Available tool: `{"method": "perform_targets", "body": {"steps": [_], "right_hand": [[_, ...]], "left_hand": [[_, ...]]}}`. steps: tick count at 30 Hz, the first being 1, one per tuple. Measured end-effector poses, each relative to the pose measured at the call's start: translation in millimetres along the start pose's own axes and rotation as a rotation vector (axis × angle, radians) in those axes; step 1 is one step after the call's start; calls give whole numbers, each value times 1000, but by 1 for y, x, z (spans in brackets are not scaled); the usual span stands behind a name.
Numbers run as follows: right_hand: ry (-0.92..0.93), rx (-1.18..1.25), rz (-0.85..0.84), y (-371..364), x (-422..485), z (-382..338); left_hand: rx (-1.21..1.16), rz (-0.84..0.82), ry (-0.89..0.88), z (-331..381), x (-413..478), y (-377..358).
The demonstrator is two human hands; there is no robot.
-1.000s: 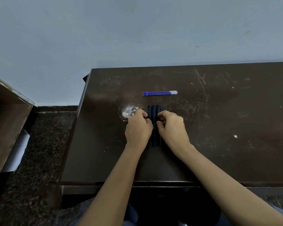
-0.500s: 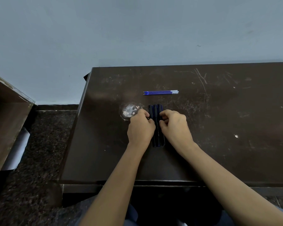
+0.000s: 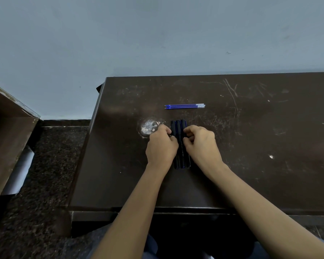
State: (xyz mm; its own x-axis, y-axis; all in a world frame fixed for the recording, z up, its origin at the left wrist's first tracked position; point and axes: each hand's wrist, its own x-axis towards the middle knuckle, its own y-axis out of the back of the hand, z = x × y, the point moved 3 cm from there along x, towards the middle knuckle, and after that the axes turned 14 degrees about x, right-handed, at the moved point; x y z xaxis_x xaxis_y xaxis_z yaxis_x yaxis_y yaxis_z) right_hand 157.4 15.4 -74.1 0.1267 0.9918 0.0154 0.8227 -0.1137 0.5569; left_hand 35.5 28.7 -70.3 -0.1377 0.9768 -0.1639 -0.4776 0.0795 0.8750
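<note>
Three dark blue pens [image 3: 180, 128] lie side by side on the dark brown table [image 3: 251, 146], pointing away from me. My left hand [image 3: 161, 146] is curled at their left side, fingertips pinching the leftmost pen near its middle. My right hand [image 3: 200, 144] is curled at their right side, thumb and fingers pinching the pens from the right. The hands hide the middle of the pens; both ends show. Beyond them lie three thin blue refills [image 3: 184, 106] with clear ends, set crosswise and close together.
A worn pale round patch [image 3: 148, 127] marks the tabletop just left of the pens. The table's left edge [image 3: 94, 128] drops to a dark speckled floor [image 3: 45, 174]. A brown wooden panel [image 3: 6, 139] stands at the far left. A pale wall [image 3: 157, 34] backs the table.
Both hands stay bunched on the pens with only slight finger shifts. The pens and refills keep their places on the table.
</note>
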Motion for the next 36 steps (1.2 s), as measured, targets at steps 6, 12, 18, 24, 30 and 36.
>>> {"method": "perform_targets", "body": {"steps": [6, 12, 18, 24, 30, 36], "right_hand": [[17, 23, 65, 10, 5, 0], [72, -2, 170, 27, 10, 1], [152, -152, 91, 28, 58, -9], [139, -372, -187, 15, 107, -13], [107, -456, -269, 8, 117, -8], [74, -448, -149, 19, 97, 1]], "left_hand": [[-8, 24, 0, -4, 3, 1], [-27, 61, 16, -7, 5, 3], [-39, 70, -8, -7, 5, 1], [-38, 57, 6, -9, 9, -2], [-43, 61, -3, -9, 10, -3], [-61, 65, -9, -10, 10, -1]]}}
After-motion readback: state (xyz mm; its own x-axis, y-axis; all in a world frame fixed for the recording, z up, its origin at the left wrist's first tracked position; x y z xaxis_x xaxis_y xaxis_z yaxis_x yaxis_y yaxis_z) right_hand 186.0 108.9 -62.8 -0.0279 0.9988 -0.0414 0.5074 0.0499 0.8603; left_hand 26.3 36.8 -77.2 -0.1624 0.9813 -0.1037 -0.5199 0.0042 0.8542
